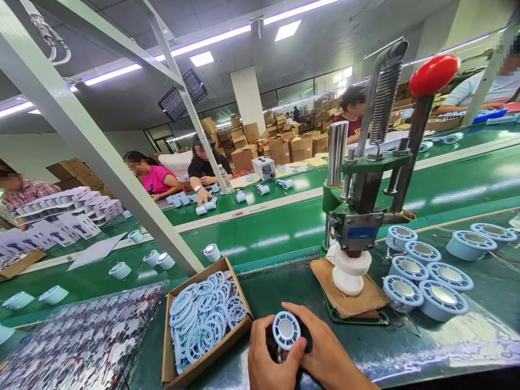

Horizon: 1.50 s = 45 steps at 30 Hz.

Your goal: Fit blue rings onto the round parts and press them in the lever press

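Note:
In the head view, my left hand [264,355] and my right hand [325,349] are both closed around a small light-blue round fan housing [286,329]. Its spoked ring and silver centre disc face up toward me. The lower part of it is hidden by my fingers. Left of my hands, a cardboard box [166,346] is heaped with light-blue spoked rings [201,325]. Just beyond my hands stands a green hand press [361,227] with a red knob [434,75] and white round blocks [349,271] under its ram.
Several similar light-blue housings [442,298] stand right of the press. Wired parts in clear plastic [81,341] lie at the left. A green conveyor belt [268,230] crosses behind, carrying scattered housings. Co-workers [158,176] sit beyond it. A slanting metal post [101,146] rises at the left.

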Each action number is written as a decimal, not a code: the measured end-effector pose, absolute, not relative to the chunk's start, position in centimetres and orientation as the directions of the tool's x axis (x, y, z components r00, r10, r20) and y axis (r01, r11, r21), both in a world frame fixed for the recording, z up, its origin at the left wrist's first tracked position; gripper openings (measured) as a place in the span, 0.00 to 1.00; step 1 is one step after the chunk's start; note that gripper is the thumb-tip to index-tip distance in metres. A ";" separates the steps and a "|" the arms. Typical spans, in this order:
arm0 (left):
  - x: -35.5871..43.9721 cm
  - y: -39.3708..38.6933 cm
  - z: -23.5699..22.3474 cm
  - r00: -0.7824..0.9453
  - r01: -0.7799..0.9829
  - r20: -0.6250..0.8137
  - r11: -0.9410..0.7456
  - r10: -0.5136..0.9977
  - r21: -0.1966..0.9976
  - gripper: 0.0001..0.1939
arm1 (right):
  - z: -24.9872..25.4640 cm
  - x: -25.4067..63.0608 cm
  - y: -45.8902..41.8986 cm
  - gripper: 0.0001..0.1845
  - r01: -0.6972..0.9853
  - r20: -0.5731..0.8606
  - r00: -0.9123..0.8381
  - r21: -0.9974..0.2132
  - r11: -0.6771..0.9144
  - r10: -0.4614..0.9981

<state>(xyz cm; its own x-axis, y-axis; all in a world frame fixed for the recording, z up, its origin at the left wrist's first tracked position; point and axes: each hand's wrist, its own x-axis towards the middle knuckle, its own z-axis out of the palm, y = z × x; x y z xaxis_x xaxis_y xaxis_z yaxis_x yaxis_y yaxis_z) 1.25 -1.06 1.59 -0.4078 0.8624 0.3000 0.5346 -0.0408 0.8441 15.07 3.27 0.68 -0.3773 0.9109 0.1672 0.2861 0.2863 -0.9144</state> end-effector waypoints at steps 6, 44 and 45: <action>1.4 -1.2 0.9 -0.428 0.571 0.395 -0.095 0.813 0.815 0.30 | 0.8 15.2 3.1 0.33 0.275 0.204 -0.439 -0.897 0.347 0.875; 13.1 8.0 8.7 -0.005 0.160 0.234 -0.231 0.972 0.960 0.26 | 36.8 29.0 17.1 0.14 0.434 0.769 0.466 -0.629 0.645 0.437; 13.0 7.9 8.2 -0.019 0.168 0.238 -0.231 0.971 0.958 0.28 | 36.8 28.9 16.1 0.13 0.426 0.785 0.461 -0.604 0.673 0.413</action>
<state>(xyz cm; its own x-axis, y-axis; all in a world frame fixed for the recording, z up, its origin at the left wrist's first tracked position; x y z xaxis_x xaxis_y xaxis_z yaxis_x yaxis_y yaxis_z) 13.00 7.86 8.22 -0.0194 0.9711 0.2380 0.1676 -0.2315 0.9583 28.89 16.08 36.77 0.4614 0.4128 0.7853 0.4261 0.6733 -0.6043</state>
